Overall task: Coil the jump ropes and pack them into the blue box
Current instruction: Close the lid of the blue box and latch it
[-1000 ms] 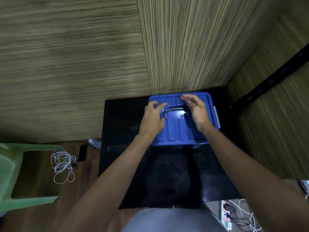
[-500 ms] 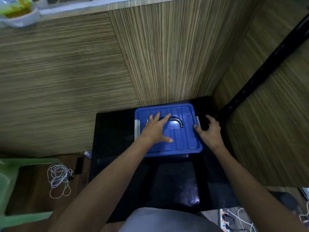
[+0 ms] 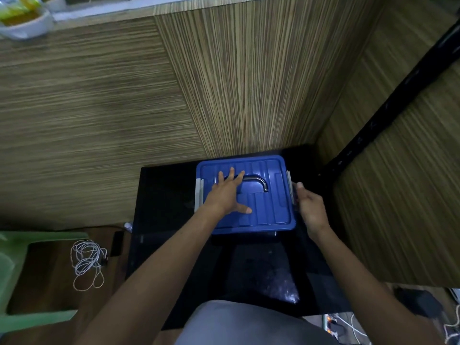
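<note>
The blue box stands on a black table with its ribbed lid on and a grey handle lying flat on top. My left hand lies flat on the lid with fingers spread over the handle's left end. My right hand is at the box's right side, fingers curled against the grey side latch. A white coiled rope lies loose on the wooden floor at the left. Whatever is inside the box is hidden.
Striped wood panels close in behind and to the right of the table. A green plastic chair stands at the left. A black phone lies on the floor by the table. A power strip with cables sits at bottom right.
My right hand left the lid top, moved to the box's right side and closed in on the latch. My left hand flattened on the lid. The view tilted up.
</note>
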